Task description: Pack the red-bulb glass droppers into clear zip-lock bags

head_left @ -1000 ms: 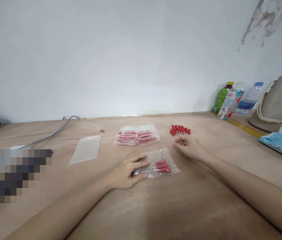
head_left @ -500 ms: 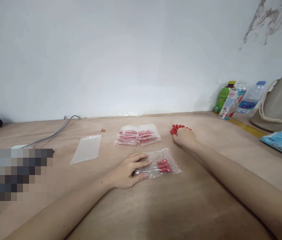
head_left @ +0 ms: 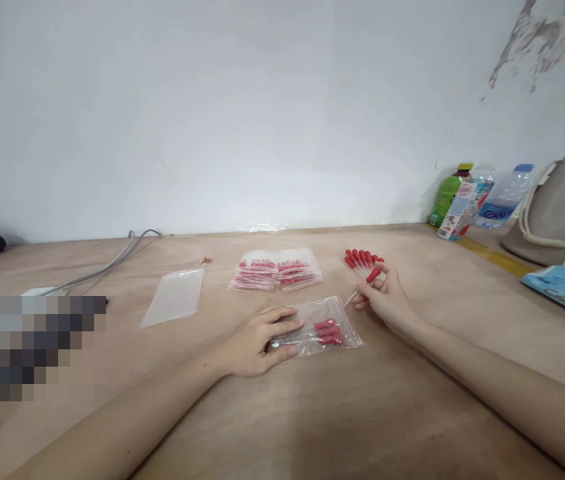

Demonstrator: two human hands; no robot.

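While pinching a red-bulbed dropper (head_left: 373, 274) in the right hand (head_left: 389, 300), beside the far right corner of the clear bag (head_left: 319, 310), watch the thin tip (head_left: 350, 300); cannot tell whether touching the bag. If swung leftward too low, may snag on the zip edge (head_left: 349, 322) and drag the bag. Note the left hand (head_left: 257, 342), fingers spread over the left end of the bag: if pressed too lightly, may let the bag slip. Avoid brushing the loose droppers (head_left: 362, 257) beyond the bag to the right: likely to roll if knocked.
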